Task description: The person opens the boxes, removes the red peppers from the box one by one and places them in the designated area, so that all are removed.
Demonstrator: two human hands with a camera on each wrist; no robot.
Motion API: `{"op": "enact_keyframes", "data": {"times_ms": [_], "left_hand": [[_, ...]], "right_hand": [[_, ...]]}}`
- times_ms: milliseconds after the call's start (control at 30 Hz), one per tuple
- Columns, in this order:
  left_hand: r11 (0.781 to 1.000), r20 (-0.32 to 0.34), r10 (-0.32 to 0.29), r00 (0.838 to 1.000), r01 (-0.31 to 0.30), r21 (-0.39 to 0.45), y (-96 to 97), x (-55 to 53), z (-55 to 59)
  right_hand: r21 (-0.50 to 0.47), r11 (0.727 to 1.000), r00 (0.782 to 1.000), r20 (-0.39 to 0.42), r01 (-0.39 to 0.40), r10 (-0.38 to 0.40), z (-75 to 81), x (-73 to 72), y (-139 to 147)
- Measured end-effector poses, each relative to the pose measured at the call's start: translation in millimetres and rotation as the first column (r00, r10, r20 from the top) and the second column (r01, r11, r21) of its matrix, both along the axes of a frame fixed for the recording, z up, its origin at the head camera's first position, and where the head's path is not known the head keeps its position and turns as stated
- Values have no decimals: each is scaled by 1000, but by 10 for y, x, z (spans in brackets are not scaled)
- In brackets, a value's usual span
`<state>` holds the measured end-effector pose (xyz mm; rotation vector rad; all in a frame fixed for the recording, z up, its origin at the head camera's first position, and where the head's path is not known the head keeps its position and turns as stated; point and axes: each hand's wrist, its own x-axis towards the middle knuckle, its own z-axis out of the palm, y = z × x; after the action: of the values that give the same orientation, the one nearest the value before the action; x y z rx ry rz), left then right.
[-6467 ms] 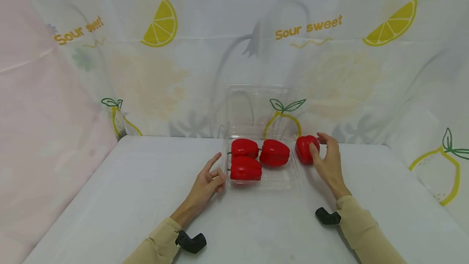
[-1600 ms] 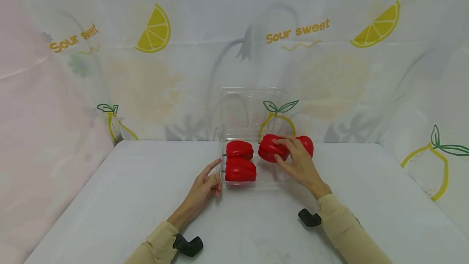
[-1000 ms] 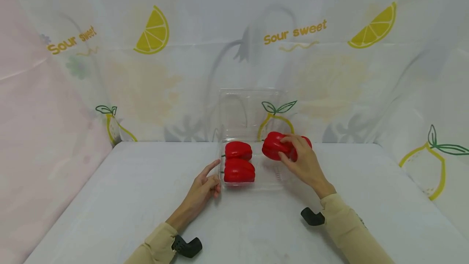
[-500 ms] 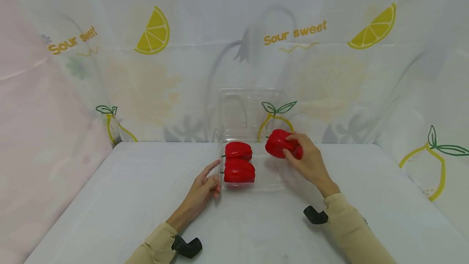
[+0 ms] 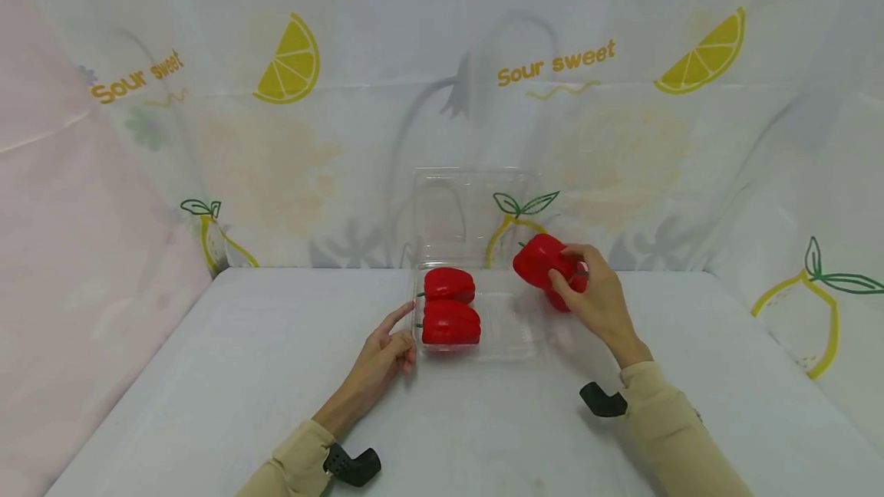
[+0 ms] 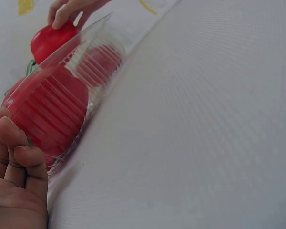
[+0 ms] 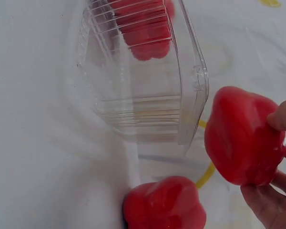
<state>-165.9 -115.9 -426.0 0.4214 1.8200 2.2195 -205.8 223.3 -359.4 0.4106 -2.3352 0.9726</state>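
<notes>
In the head view my right hand (image 5: 602, 299) grips a red bell pepper (image 5: 537, 259), raised over the right side of a clear plastic clamshell box (image 5: 507, 337). Thumb and fingers pinch its blunt end, and its green stem points left. The right wrist view shows this held pepper (image 7: 240, 136) apart from the box and another pepper (image 7: 164, 205) standing outside, beside the box. Two more peppers (image 5: 450, 320) lie one behind the other in the box's left half. My left hand (image 5: 376, 363) touches the box's left side with an extended index finger, its other fingers loosely bent.
The box's clear lid (image 5: 442, 213) stands raised against the printed backdrop cloth (image 5: 366, 136). A white-covered table (image 5: 276, 359) lies beneath everything. Black wrist devices (image 5: 354, 465) sit at both sleeves.
My right hand has let go of the pepper outside the box, taken the one in the box's right half, and lifted it up and rightward. The left hand stays at the box's side.
</notes>
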Motion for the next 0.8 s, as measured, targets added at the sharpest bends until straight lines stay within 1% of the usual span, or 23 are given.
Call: {"op": "enact_keyframes", "data": {"times_ms": [333,500,667,800], "left_hand": [[1000,1,0,1000,0,-3,-8,6,7],[1000,-6,-3,1000,3,12,-10,5,16],[1000,-13,-1,1000,1,5,-10,4,10],[1000,-3,8,1000,-8,-4,-9,-2,-10]], "right_hand": [[-72,996,994,91,58,-51,48,-7,87],[-79,994,992,102,76,-68,60,-26,145],[-87,992,991,107,92,-82,75,-34,206],[-104,989,985,149,102,-85,67,-39,229]]}}
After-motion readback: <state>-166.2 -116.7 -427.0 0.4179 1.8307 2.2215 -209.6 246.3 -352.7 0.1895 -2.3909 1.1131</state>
